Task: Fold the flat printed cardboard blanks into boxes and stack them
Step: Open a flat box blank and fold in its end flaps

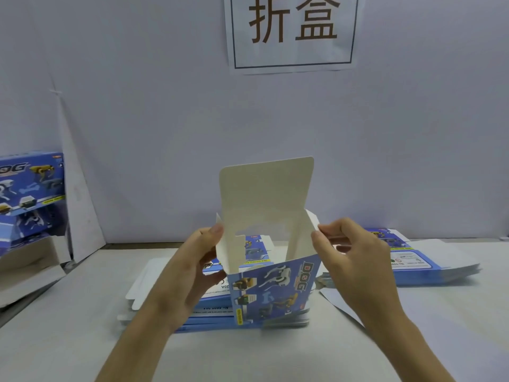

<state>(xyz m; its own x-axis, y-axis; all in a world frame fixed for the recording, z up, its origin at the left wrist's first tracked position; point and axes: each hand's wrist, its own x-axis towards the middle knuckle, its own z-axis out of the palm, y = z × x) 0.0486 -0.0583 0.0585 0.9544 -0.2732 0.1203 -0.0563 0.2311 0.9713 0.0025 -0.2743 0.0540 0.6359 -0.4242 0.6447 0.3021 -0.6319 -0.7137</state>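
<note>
**Half-opened box held upright over the pile of blanks**

Head view: The box (pixel 275 290) stands upright just below the middle of the picture, its printed blue front facing the camera and its top open. Its tall white lid flap (pixel 267 194) rises at 12 o'clock.

The left hand (pixel 190 271) grips the box's left wall from 9 o'clock, thumb pressed on the small side flap; its other fingers are hidden behind the cardboard. The right hand (pixel 355 260) comes in from 3 o'clock, and its thumb and curled fingers pinch the right side flap.

Under the box lies a pile of flat blanks (pixel 148 282) on the white table (pixel 275 359); box and hands cover the pile's middle. A second pile (pixel 435 266) lies at 3 o'clock, partly behind the right hand. Folded boxes (pixel 30 188) stand at 9 o'clock by the wall. A paper sign (pixel 293 31) hangs at 12 o'clock.
</note>
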